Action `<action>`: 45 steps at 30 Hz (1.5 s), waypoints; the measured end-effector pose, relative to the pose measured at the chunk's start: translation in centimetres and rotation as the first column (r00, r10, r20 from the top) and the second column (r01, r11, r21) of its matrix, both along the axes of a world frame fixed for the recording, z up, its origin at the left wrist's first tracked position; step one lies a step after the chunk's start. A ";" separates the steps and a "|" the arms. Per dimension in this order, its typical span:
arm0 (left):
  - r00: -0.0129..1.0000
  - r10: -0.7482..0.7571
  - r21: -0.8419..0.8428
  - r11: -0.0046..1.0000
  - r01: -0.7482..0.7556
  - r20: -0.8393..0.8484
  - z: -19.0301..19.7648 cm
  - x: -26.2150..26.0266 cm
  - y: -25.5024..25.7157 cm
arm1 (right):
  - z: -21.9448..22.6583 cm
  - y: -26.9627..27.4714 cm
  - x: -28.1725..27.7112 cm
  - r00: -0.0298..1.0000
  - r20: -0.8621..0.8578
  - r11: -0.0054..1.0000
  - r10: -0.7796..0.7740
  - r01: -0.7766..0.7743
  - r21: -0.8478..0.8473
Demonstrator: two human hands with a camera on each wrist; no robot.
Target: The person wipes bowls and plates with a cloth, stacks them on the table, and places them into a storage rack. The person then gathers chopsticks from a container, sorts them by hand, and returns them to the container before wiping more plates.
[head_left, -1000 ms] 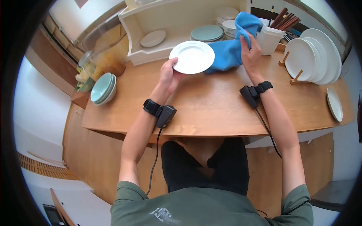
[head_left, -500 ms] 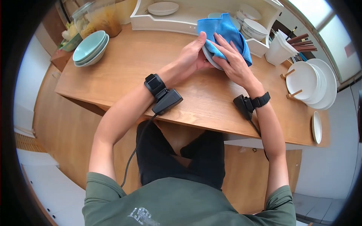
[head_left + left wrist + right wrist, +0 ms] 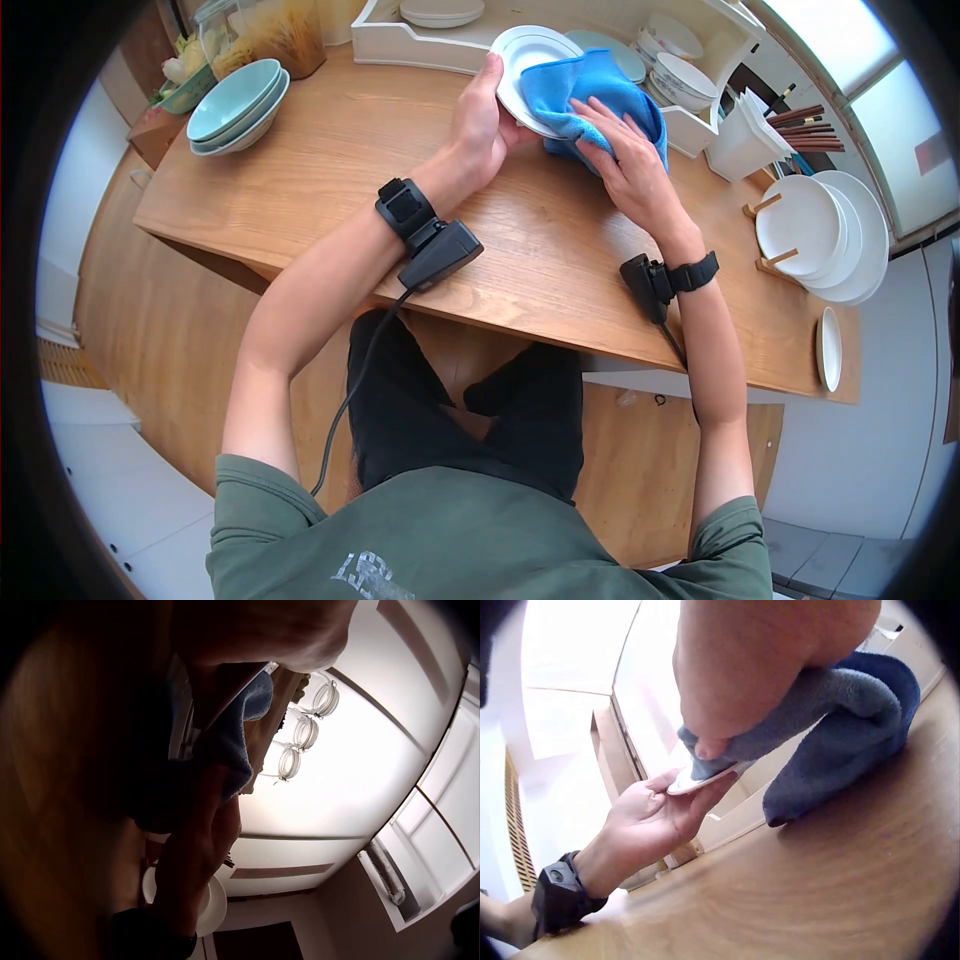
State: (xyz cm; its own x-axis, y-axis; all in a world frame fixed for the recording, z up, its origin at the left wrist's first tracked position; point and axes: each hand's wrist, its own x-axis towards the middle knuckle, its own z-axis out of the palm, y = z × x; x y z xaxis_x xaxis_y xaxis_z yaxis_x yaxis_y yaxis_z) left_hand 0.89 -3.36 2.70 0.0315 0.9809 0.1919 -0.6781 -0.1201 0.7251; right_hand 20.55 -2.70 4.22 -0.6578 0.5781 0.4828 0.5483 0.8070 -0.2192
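Observation:
A small white plate (image 3: 517, 58) is held up tilted over the table by my left hand (image 3: 476, 132), thumb at the rim and fingers underneath. My right hand (image 3: 638, 172) holds a blue cloth (image 3: 612, 88) against the plate's right side. In the right wrist view the cloth (image 3: 847, 742) is bunched under the right hand (image 3: 757, 667), its loose part hanging toward the table. That view also shows the left hand (image 3: 651, 819) supporting the plate (image 3: 684, 783) from below. The left wrist view is dark, with the cloth (image 3: 232, 742) in its middle.
Stacked bowls (image 3: 235, 105) stand at the table's left. Behind the hands is a white shelf (image 3: 400, 48) with plates and bowls. To the right are a white container (image 3: 740, 140) of chopsticks, plates (image 3: 800, 230) in a wooden rack and a small dish (image 3: 828, 348) near the edge.
The left hand and plate first moved right to meet the cloth, then slightly left and up. The right hand brought the cloth down onto the plate. The head view has shifted and turned.

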 end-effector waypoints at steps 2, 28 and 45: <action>1.000 -0.018 0.010 1.000 0.018 -0.012 0.3 0.1 -0.4 | -0.4 0.4 0.3 0.999 -0.017 0.998 -0.045 0.046 0.048; 0.914 -0.320 -0.008 0.945 0.328 -0.248 0.4 0.3 -1.3 | -0.3 -0.1 0.5 0.987 0.005 0.984 0.159 -0.158 -0.078; 0.995 0.014 -0.037 0.999 -0.018 -0.101 0.2 -0.3 0.1 | -0.5 0.6 0.8 0.998 -0.051 0.999 -0.035 0.036 0.034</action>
State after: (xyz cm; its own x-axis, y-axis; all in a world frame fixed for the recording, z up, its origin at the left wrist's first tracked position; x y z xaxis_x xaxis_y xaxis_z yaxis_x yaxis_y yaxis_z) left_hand 0.57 -3.30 2.93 0.0332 0.9879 0.1515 -0.5995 -0.1017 0.7939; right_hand 21.33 -2.14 3.70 -0.6116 0.5831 0.5347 0.5658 0.7948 -0.2194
